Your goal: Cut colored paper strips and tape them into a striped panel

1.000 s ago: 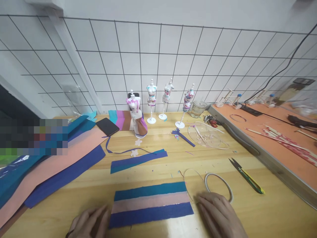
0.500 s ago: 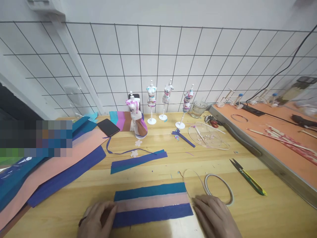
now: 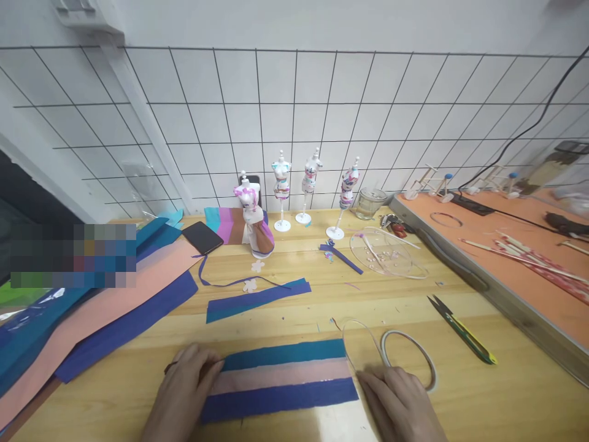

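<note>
A panel of three crinkled strips, teal, pink and dark blue, (image 3: 285, 371) lies flat before me, joined side by side. At its left end, my left hand (image 3: 188, 383) is closed, with thumb and fingertips pinching the edge near the teal corner. My right hand (image 3: 398, 396) rests by the right end, its fingers pressed together at the edge beside the pink strip. A roll of thin tape (image 3: 386, 347) lies just beyond my right hand. Its loose end loops to the panel's right edge and reaches my right fingertips, which appear closed on it.
Yellow-green thread snips (image 3: 464, 331) lie to the right. Further back are cut strips (image 3: 257, 301), a black phone (image 3: 202, 237), a clear round tray (image 3: 381, 252), a glass jar (image 3: 369, 202) and several small dress forms (image 3: 281, 178). Large coloured sheets (image 3: 124, 294) cover the left side.
My left hand has moved up along the panel's left end, from the pink strip to the teal corner. My right hand has shifted only slightly at the right edge.
</note>
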Motion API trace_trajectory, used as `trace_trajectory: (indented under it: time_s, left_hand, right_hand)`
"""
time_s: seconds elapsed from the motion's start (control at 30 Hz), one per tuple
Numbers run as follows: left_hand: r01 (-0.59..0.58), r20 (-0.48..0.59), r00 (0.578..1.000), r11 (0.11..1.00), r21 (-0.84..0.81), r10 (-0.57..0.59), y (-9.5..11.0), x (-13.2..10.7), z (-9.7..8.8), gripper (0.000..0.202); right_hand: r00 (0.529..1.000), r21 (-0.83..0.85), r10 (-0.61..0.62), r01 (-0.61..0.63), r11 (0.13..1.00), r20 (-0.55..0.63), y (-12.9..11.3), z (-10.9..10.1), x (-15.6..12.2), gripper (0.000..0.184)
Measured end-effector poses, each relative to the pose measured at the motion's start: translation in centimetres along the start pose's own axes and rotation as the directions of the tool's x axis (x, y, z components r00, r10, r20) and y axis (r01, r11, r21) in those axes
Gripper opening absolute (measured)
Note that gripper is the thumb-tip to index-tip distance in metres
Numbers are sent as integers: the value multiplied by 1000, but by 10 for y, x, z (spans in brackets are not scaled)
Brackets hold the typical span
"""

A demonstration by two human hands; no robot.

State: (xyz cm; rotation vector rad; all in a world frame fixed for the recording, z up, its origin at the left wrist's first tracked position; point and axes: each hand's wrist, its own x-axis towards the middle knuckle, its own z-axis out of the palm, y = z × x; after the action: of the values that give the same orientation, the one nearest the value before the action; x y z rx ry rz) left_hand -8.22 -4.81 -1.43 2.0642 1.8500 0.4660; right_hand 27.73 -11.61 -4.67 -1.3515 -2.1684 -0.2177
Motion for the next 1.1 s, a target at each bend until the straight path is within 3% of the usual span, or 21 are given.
trace_trajectory:
  time_s: [0.23,0.4,0.53,0.73,0.97,1.1]
  left_hand:
    - [35,96,995,994,-106,-24,7,-6,-13,30]
    - [139,115,987,967,-214,-116,-9,-8,-6,30]
    - [97,181,982,974,-205,-60,-21,-2,-1,31]
    - [-3,333,942,995,-103,37,-10,6,-13,21]
    - [-21,377,922,985,-169,84,-14,5,-16,21]
    - [1,349,933,970,-242,86,-18,7,-12,19]
  right_hand:
    - [999,21,47,-47,999,-13,-4,-1,3,23]
    - [999,30,47,-46,998,-21,-6,0,3,23]
    - [998,34,59,-59,998,-5,-7,-1,3,22]
    - [999,40,36,-37,999,17,-5,-1,2,21]
    - [999,44,34,-35,998,19,-7,-3,4,21]
    - [998,49,60,-60,997,-11,-8,-3,6,23]
